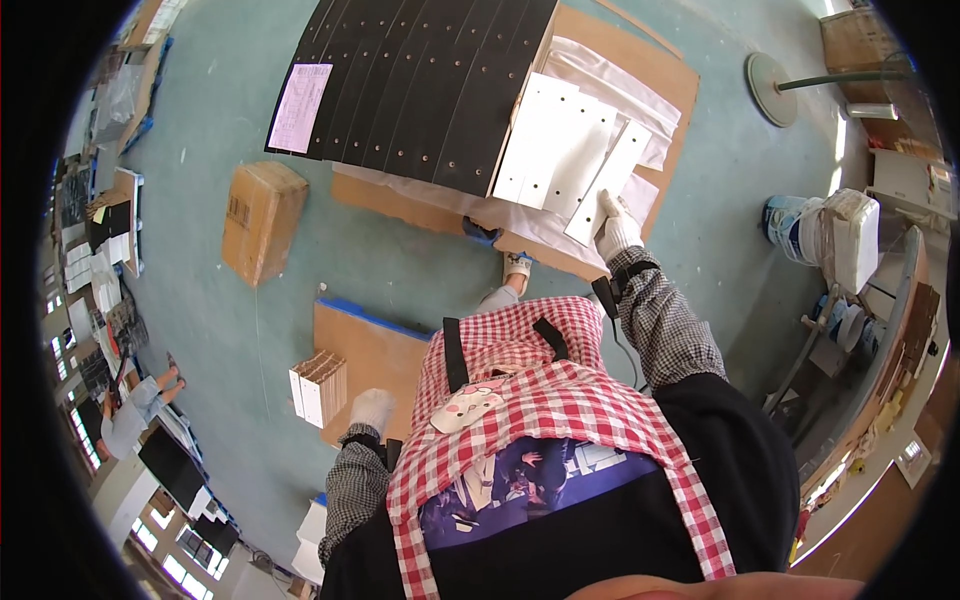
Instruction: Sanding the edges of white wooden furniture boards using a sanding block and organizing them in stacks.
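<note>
My right hand (617,226), in a white glove, grips the near end of a narrow white board (608,182) with small dark holes. That board is slanted beside a few similar white boards (545,145), laid side by side on pale sheeting (650,125) over cardboard. My left hand (372,411), also gloved, hangs low over a brown board (375,350), just right of a small stack of boards (320,387) with white edges. Its fingers look bunched, but too little shows to tell whether they are closed.
Black boards with rows of holes (420,90) lie left of the white ones, a pink paper sheet (300,108) on top. A taped carton (263,222) stands on the floor. To the right are a round-based stand (770,90) and a bucket (790,225). Another person (140,410) is far left.
</note>
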Motion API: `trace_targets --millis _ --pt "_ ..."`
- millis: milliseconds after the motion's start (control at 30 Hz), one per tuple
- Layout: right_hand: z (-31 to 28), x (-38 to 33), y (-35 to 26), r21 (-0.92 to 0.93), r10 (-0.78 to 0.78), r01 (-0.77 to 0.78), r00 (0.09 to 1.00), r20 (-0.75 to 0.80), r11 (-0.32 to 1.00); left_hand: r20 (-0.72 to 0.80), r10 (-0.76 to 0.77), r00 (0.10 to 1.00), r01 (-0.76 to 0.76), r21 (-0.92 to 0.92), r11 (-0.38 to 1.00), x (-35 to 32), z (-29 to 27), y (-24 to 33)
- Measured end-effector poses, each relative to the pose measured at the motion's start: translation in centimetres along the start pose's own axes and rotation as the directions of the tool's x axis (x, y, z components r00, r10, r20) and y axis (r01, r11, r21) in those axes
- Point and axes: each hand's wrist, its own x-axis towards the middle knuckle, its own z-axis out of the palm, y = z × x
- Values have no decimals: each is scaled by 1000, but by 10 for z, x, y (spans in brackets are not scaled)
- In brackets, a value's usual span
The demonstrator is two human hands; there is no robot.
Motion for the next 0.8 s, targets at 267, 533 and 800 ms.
trace_targets --millis 267,533,800 --pt "-14 -18 3 -12 37 -36 999 33 999 -56 -95 994 83 -183 980 -18 -13 79" --pt "-21 -47 10 -106 113 -108 993 44 988 -71 -107 992 93 -172 981 -4 -23 115" --pt "23 -135 11 -393 235 -72 893 385 917 153 464 872 -358 -446 820 8 7 254"
